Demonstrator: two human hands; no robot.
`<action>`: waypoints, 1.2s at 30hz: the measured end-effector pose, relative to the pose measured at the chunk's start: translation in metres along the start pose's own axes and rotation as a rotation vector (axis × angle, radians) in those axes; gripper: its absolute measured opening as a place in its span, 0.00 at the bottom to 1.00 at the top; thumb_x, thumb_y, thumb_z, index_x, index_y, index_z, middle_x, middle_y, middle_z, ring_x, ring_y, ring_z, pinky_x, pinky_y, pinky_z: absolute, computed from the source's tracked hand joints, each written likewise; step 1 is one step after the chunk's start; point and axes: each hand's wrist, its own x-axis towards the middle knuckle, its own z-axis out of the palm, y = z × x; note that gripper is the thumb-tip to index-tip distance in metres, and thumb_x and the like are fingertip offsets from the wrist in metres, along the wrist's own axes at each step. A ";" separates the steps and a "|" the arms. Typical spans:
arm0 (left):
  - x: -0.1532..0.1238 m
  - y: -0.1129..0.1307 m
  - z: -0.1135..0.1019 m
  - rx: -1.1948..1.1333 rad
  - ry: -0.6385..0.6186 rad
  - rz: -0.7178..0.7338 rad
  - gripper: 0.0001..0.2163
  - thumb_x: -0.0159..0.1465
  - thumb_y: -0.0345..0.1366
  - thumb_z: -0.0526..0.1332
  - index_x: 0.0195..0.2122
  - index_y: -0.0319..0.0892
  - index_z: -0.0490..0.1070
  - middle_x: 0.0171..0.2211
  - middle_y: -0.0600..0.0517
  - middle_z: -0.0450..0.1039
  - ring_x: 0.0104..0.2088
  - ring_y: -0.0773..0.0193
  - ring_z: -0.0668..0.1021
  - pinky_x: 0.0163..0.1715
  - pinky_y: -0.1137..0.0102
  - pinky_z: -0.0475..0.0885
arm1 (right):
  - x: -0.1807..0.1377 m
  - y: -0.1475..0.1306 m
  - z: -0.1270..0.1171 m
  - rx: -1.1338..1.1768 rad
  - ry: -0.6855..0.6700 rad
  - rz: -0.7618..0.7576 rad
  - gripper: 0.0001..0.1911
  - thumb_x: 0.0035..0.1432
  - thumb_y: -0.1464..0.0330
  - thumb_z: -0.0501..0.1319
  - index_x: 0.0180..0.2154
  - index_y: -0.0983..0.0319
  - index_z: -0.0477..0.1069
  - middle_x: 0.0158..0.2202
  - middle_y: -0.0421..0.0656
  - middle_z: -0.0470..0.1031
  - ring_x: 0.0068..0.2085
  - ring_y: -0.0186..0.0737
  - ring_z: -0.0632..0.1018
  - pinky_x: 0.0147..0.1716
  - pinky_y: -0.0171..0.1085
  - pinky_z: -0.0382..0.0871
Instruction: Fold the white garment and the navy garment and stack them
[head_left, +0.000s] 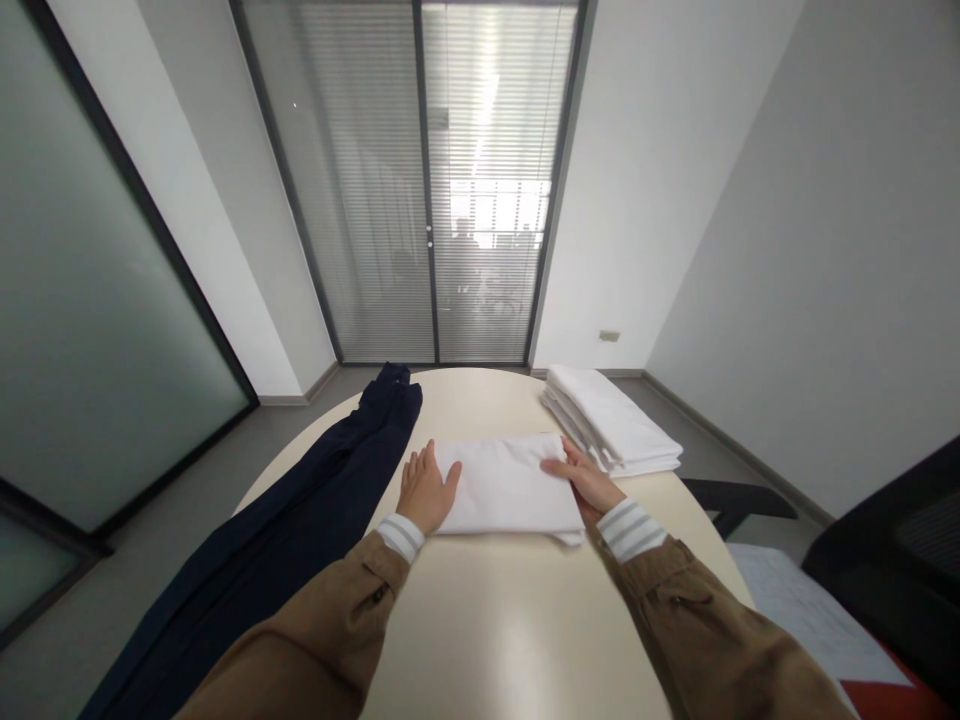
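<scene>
A folded white cloth lies flat on the round cream table in front of me. My left hand rests at its left edge, fingers spread and the thumb on the fabric. At the right edge, my right hand grips the cloth, thumb on top and fingers curled round the side, partly hidden. The cloth's lower right corner sticks out a little. Just beyond my right hand sits a stack of folded white cloths.
Dark blue trousers lie lengthwise along the table's left side, hanging over the near edge. A black chair stands at the right, near a white printed sheet and something red. Glass doors with blinds are at the back.
</scene>
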 end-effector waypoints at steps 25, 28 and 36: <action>0.011 0.007 -0.009 -0.862 0.096 0.013 0.25 0.61 0.54 0.63 0.51 0.41 0.65 0.40 0.46 0.76 0.44 0.54 0.79 0.48 0.60 0.73 | -0.001 0.006 -0.018 -0.133 -0.076 0.103 0.26 0.44 0.62 0.74 0.45 0.59 0.72 0.43 0.47 0.82 0.44 0.50 0.82 0.51 0.51 0.73; 0.011 0.008 -0.013 -0.847 0.105 -0.037 0.28 0.58 0.57 0.64 0.50 0.38 0.67 0.35 0.47 0.76 0.39 0.54 0.79 0.42 0.62 0.74 | -0.005 0.006 -0.015 -0.082 -0.105 0.137 0.25 0.42 0.66 0.75 0.44 0.60 0.72 0.42 0.49 0.82 0.43 0.49 0.82 0.50 0.50 0.74; 0.013 0.005 -0.010 -0.771 0.118 0.002 0.29 0.61 0.57 0.62 0.53 0.37 0.68 0.38 0.45 0.77 0.39 0.56 0.79 0.42 0.64 0.74 | -0.008 -0.005 -0.022 -0.110 -0.093 0.139 0.26 0.42 0.68 0.74 0.46 0.60 0.74 0.40 0.46 0.83 0.43 0.51 0.82 0.48 0.50 0.74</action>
